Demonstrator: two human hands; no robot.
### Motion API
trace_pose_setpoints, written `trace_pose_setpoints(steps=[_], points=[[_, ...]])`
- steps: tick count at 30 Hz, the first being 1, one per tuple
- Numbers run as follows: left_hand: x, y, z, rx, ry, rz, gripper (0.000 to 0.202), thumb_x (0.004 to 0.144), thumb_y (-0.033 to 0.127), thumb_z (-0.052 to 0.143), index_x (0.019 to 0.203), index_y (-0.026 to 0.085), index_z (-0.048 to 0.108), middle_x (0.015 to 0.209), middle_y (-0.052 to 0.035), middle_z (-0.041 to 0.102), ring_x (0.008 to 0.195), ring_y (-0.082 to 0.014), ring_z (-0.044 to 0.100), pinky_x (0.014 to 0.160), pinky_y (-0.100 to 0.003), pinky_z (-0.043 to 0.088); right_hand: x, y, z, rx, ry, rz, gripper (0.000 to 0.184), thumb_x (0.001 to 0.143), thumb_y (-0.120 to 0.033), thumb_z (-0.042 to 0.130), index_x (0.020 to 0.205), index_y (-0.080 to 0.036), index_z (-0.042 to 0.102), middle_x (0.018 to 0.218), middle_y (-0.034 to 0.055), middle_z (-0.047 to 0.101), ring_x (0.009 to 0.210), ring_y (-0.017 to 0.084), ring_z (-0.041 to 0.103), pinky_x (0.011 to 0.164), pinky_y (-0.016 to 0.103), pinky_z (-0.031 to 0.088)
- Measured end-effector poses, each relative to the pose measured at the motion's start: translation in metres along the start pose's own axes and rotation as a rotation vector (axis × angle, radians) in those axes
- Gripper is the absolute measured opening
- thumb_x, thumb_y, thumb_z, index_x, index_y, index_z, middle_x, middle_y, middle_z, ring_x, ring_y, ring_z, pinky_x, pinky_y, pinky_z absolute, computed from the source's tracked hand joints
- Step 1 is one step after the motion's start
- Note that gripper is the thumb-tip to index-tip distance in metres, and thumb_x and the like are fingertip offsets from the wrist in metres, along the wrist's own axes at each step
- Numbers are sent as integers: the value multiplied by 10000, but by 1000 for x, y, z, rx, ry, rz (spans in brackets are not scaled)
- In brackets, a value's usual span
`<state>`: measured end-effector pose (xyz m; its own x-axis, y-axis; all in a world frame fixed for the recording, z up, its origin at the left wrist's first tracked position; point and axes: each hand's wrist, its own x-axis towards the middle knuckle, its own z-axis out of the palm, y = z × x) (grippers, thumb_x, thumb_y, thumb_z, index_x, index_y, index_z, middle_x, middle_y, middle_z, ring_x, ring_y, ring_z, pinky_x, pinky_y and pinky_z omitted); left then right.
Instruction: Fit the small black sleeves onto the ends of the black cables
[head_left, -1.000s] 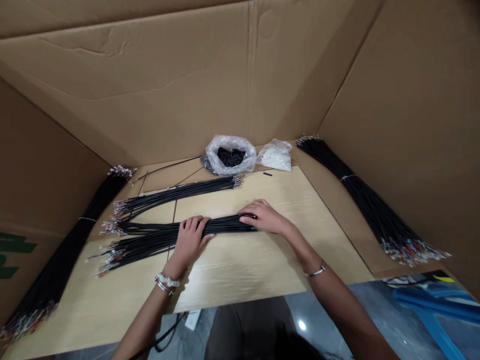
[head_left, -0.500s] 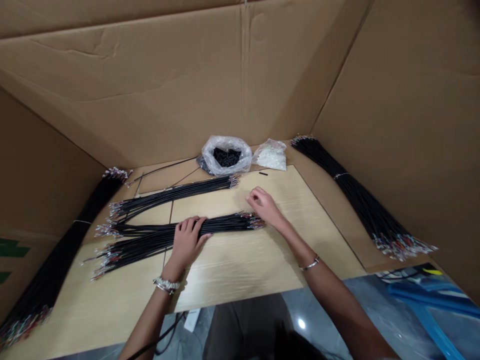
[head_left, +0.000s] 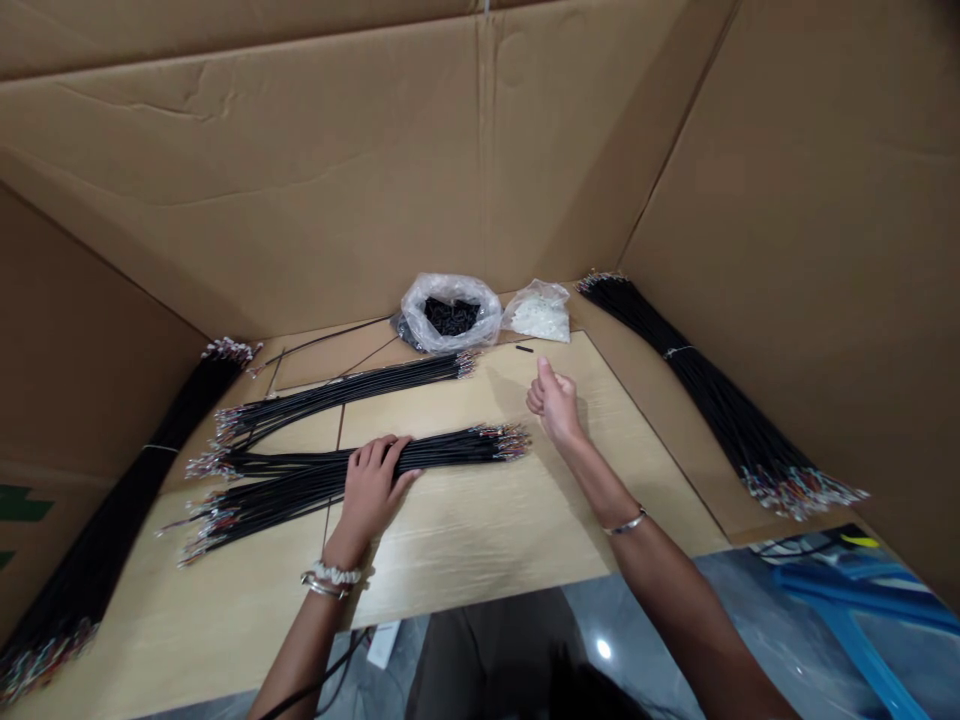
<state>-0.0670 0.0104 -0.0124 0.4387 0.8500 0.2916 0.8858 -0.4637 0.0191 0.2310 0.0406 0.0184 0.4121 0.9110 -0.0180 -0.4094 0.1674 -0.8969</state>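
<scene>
My left hand [head_left: 371, 487] lies flat, fingers spread, on a bundle of black wires [head_left: 442, 450] stretched across the wooden table [head_left: 480, 530]. The wires end in small metal and coloured terminals near the middle of the table. My right hand [head_left: 553, 400] is lifted just right of those terminals, fingers curled in a loose fist with the thumb up; whether it holds anything is hidden. A second bundle of black wires [head_left: 337, 390] lies farther back. A tiny black piece [head_left: 524, 348] rests beyond my right hand.
A clear bag of black parts [head_left: 450, 312] and a bag of white parts [head_left: 540, 312] stand at the back. Long tied wire bundles lean along the left [head_left: 127, 500] and right [head_left: 712, 400] sides. Cardboard walls [head_left: 337, 180] enclose the table on three sides.
My right hand has lifted off the end of the near bundle and moved back and to the right, closing into a fist. My left hand has stayed on the wires.
</scene>
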Motion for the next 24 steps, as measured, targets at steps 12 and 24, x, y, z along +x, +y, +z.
trace_pose_setpoints(steps=[12,24], points=[[0,1,0,-51,-53,-37,506,873,568,410,1292,299,499,1257,-20,490,1166,-156,421,970,-318,303,1,2,-5,-59,-56,-42,623,607,-696,687,632,-178,342,520,-75,243,404,31,188,369,171,141],[56,9,-23,-272,-174,-79,467,930,498,295,1218,234,550,1220,-37,500,1157,-141,413,1005,-319,323,-6,8,-4,-295,-185,-158,473,810,-624,513,692,-168,466,563,-32,392,466,69,318,413,194,237]])
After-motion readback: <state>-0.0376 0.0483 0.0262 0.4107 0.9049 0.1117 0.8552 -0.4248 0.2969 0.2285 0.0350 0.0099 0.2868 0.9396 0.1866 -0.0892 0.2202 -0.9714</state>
